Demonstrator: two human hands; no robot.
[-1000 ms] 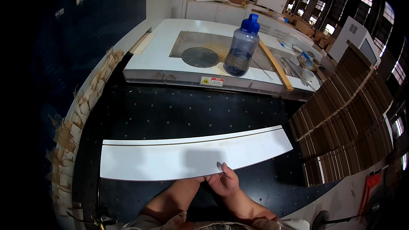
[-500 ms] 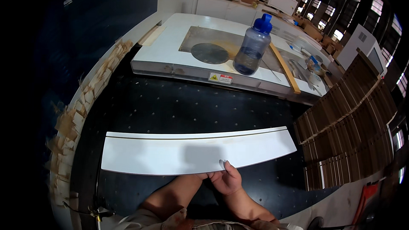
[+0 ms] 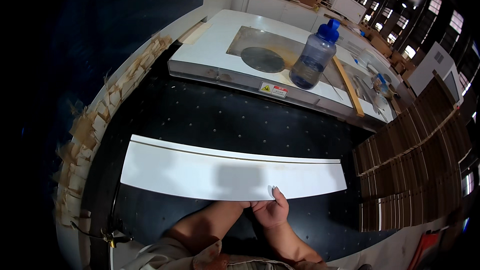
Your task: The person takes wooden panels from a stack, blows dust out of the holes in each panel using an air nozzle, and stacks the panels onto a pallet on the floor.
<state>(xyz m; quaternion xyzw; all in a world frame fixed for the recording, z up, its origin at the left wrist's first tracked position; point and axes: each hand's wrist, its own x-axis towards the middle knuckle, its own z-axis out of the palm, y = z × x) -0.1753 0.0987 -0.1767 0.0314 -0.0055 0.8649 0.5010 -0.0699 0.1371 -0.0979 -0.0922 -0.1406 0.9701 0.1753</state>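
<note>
A long white panel [image 3: 170,165] with a narrow groove along its far side lies crosswise in front of me, over the black studded table. My right hand [image 3: 272,212] grips its near edge, thumb on top and the other fingers tucked beneath. From the lower left my left hand [image 3: 243,204] reaches under the same edge, close beside the right. The panel hides its fingers, so whether they hold it is not shown. A dark shadow falls on the panel's middle.
Beyond the black tabletop [image 3: 200,105] stands a white machine bed [image 3: 210,45] carrying a blue-capped water bottle [image 3: 312,60] and a wooden strip [image 3: 348,85]. Stacked brown boards [image 3: 410,155] rise at right. Torn tape pieces [image 3: 107,97] line the left edge; an air nozzle [image 3: 111,239] sits lower left.
The panel has turned clockwise: its left end now sits farther away and its right end nearer. Both hands keep their places at its near edge. The whole view has shifted slightly.
</note>
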